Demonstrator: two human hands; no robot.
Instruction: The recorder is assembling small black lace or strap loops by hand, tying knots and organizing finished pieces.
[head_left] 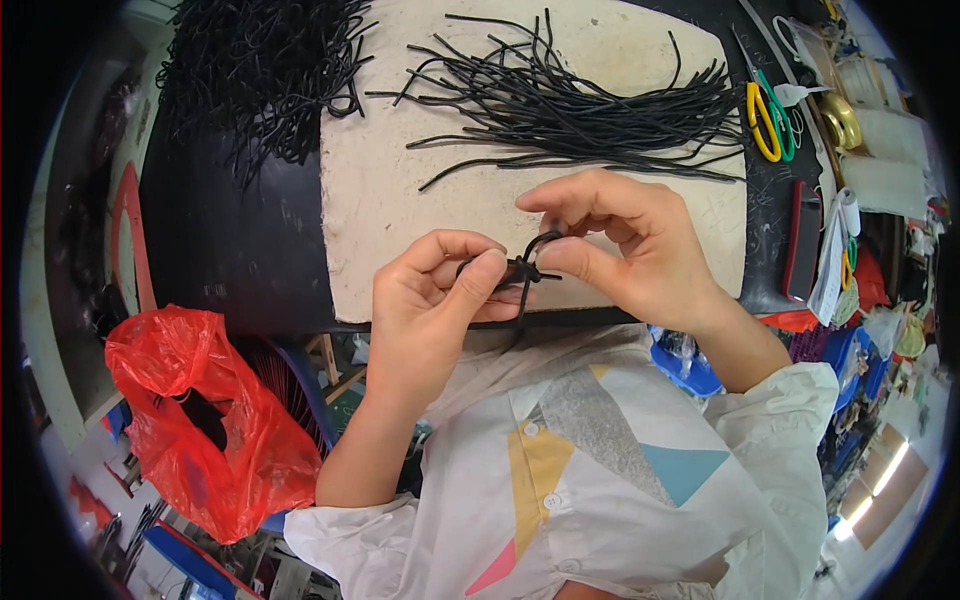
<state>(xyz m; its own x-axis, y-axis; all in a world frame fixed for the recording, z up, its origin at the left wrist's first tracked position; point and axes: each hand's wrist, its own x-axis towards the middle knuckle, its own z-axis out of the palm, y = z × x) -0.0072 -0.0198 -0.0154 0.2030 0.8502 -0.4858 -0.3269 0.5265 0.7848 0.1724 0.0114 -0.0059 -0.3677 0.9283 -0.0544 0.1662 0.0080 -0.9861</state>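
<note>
A black cord (525, 270) with a knot in it is held between my two hands, above the near edge of a pale board (400, 205). My left hand (430, 285) pinches the cord beside the knot with thumb and fingers. On the other side, my right hand (625, 240) has its thumb against a loop of the cord, its index finger raised and curved. One cord end hangs down below the knot. Beyond my hands a loose bundle of cut black cords (590, 115) lies across the board.
A large tangled heap of black cords (265, 70) covers the far left. Scissors with yellow and green handles (765, 120) lie at the right, near a dark red-edged phone-like object (803, 240). A red plastic bag (210, 420) hangs or stands at the lower left.
</note>
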